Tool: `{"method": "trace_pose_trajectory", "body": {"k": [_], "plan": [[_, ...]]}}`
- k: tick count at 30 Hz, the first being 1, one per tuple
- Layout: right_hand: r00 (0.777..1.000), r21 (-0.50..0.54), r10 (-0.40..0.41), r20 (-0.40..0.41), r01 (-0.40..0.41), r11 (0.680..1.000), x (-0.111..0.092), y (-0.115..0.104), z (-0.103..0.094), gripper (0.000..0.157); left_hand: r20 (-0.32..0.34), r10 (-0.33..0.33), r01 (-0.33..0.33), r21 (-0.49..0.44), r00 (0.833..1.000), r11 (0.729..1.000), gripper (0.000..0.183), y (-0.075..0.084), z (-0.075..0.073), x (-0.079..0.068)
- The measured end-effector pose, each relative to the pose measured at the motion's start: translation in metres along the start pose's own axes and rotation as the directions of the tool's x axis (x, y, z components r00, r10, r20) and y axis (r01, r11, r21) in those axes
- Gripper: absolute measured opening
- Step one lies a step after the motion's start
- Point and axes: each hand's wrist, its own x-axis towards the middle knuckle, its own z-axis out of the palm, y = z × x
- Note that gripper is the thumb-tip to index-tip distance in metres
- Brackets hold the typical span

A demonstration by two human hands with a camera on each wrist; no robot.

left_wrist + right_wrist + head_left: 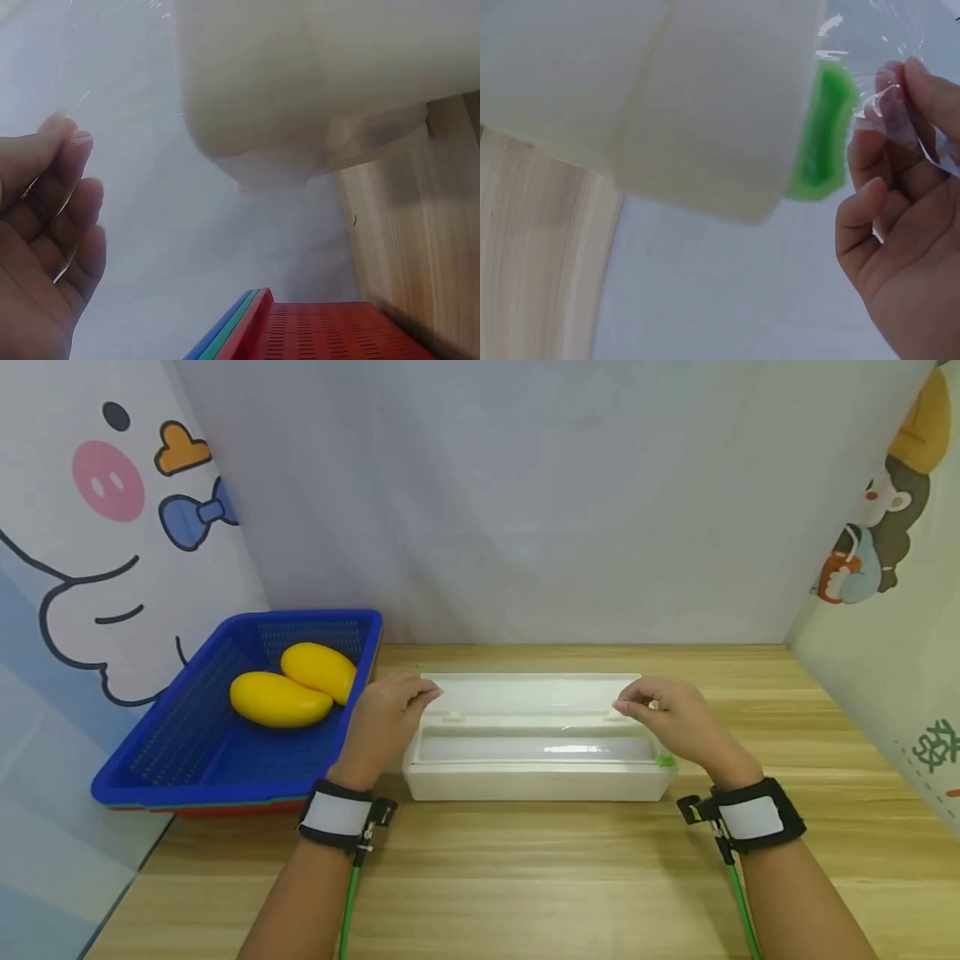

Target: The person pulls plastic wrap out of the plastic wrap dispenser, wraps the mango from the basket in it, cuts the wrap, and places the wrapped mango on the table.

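Observation:
A white cling film dispenser (536,785) lies lengthwise on the table with its lid (525,692) raised at the back. Inside it shows a roll of film (525,748), and a green cutter slider (665,762) sits at the right end of its front edge. Clear cling film (847,37) stretches above the box between both hands. My left hand (384,722) pinches the film between thumb and forefinger over the box's left end. Over the right end, my right hand (675,718) pinches the other corner, where the film looks creased.
On the left stands a blue plastic basket (210,793) with two yellow mangoes (281,700) in it. Green and red baskets (330,326) are nested beneath it. A pale curtain (570,510) hangs behind the wooden table (510,877), and printed cloths flank both sides.

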Motion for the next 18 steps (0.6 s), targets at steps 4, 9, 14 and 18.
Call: {"method": "trace_pose_trajectory", "body": {"k": [4, 9, 14, 18], "plan": [[0.998, -0.006, -0.013, -0.067, 0.012, 1.0, 0.001, -0.002, -0.002, 0.009, -0.032, -0.004, 0.002, -0.052, 0.999, 0.999, 0.009, 0.002, -0.002, 0.002], [0.989, 0.001, -0.039, -0.144, 0.039, 0.999, 0.003, -0.004, -0.005, 0.005, -0.069, 0.012, -0.017, -0.082, 0.998, 0.996, 0.008, 0.003, -0.006, 0.005], [0.981, -0.002, -0.034, -0.192, 0.034, 0.999, 0.002, -0.008, -0.008, 0.008, -0.087, 0.019, -0.025, -0.065, 0.996, 0.998, 0.009, 0.004, -0.009, 0.006], [0.968, -0.028, -0.077, -0.24, 0.072, 0.997, 0.001, -0.012, -0.011, 0.008, -0.088, 0.015, -0.021, -0.062, 0.996, 0.998, 0.01, 0.006, -0.012, 0.007]]}}
